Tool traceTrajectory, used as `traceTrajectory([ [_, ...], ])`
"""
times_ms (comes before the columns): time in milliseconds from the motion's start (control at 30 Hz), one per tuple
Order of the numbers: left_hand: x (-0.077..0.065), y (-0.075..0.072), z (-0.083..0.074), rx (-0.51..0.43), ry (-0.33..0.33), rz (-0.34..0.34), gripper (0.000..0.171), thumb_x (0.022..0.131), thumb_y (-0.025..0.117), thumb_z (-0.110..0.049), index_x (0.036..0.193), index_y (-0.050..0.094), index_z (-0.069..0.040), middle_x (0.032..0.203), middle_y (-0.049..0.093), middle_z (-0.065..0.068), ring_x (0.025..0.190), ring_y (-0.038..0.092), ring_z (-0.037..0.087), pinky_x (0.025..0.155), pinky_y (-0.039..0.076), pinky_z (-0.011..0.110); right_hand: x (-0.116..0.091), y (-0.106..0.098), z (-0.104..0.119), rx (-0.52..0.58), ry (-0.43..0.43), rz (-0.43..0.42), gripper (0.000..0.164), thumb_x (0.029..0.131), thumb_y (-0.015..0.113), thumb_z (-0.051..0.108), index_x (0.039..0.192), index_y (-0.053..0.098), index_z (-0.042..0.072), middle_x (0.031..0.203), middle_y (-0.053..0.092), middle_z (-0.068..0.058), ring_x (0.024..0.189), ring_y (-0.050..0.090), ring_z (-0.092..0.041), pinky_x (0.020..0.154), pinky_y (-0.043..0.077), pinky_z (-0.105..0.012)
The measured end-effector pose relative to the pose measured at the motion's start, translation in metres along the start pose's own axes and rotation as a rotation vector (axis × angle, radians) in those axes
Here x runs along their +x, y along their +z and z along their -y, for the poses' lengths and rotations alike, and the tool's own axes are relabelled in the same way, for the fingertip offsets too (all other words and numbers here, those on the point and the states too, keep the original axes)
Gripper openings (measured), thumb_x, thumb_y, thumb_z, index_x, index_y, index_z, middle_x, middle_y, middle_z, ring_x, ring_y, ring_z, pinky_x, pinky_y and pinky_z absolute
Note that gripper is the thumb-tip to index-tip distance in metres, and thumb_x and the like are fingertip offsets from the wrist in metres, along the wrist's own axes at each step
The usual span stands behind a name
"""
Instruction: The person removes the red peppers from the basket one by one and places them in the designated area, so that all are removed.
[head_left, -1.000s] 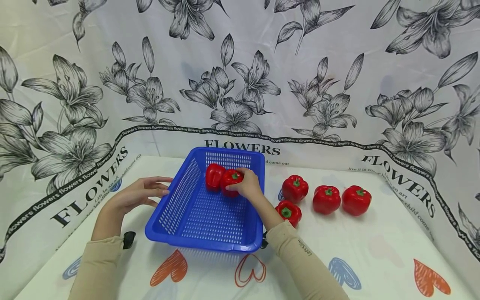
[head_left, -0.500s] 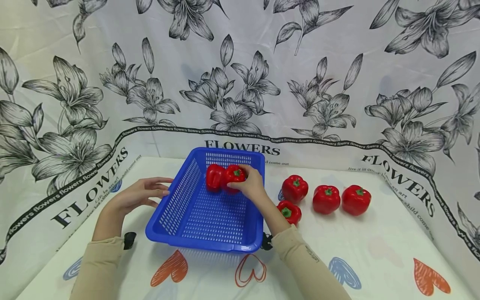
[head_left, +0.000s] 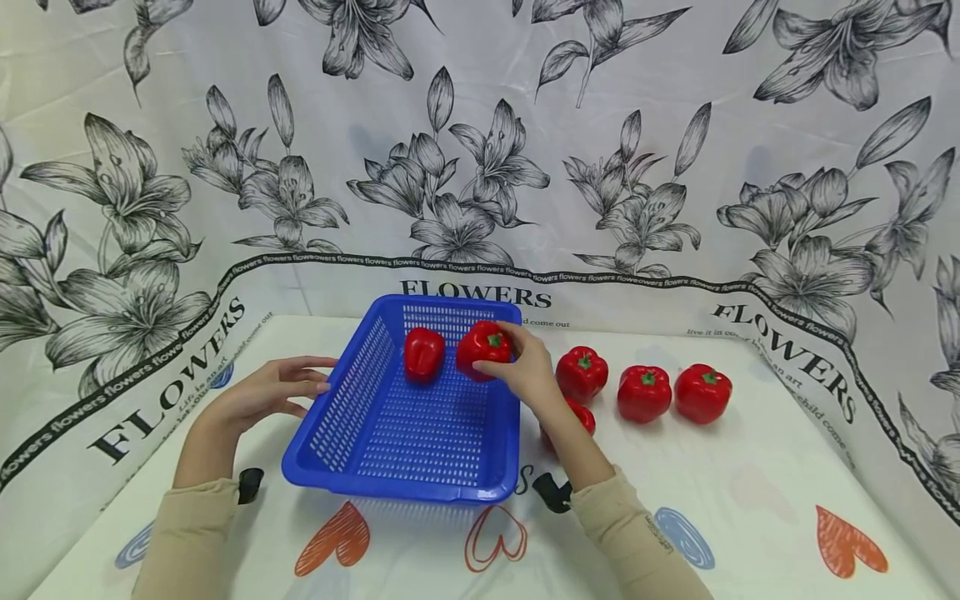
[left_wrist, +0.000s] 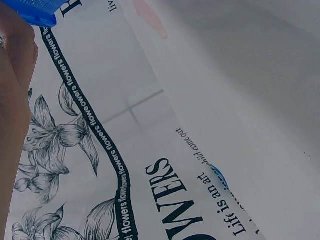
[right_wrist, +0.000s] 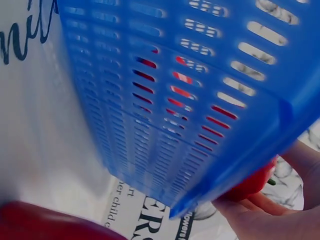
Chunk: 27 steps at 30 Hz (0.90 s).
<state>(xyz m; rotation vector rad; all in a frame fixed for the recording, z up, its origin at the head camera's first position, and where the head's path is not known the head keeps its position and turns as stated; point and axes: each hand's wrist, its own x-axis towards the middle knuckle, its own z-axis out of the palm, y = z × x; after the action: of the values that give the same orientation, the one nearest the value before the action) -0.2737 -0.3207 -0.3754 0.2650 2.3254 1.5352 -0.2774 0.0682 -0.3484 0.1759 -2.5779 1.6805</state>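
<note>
My right hand pinches a red bell pepper between thumb and fingers, over the right side of a blue plastic basket. Another red bell pepper lies inside, near the far end. In the right wrist view, the slotted basket wall partly covers the gripped pepper, whose green stem shows. My left hand is at the basket's left rim, fingers extended and slightly bent. Only the edge of the left hand and a basket corner appear in the left wrist view.
Right of the basket, red bell peppers stand on the white heart-printed tablecloth. One of them is partly hidden behind my right forearm. A flower-printed curtain closes off the back and sides.
My right hand has lifted the held pepper and drawn it right, so a gap now separates it from the other pepper in the basket. The left hand stays at the rim.
</note>
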Motion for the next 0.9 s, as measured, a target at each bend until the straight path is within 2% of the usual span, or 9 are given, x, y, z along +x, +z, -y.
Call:
traceTrajectory([
  [400, 0.0, 0.001, 0.001, 0.0, 0.004, -0.001, 0.062, 0.095, 0.062, -0.021, 0.148, 0.036, -0.002, 0.111, 0.069, -0.003, 0.096, 0.069, 0.016, 0.079, 0.057, 0.04, -0.018, -0.025, 0.006, 0.04, 0.017, -0.004, 0.075, 0.08, 0.08, 0.017, 0.146, 0.044, 0.017, 0.153, 0.043, -0.01, 0.144, 0.037, -0.03, 0.109, 0.041, -0.044],
  [900, 0.0, -0.001, -0.001, 0.019, -0.021, -0.02, 0.064, 0.094, 0.064, -0.024, 0.148, 0.036, -0.004, 0.113, 0.067, 0.0, 0.095, 0.069, 0.015, 0.079, 0.058, 0.039, -0.032, -0.08, -0.007, 0.036, 0.084, -0.034, 0.078, 0.084, 0.078, 0.023, 0.151, 0.037, 0.023, 0.157, 0.038, -0.004, 0.147, 0.032, -0.025, 0.111, 0.039, -0.044],
])
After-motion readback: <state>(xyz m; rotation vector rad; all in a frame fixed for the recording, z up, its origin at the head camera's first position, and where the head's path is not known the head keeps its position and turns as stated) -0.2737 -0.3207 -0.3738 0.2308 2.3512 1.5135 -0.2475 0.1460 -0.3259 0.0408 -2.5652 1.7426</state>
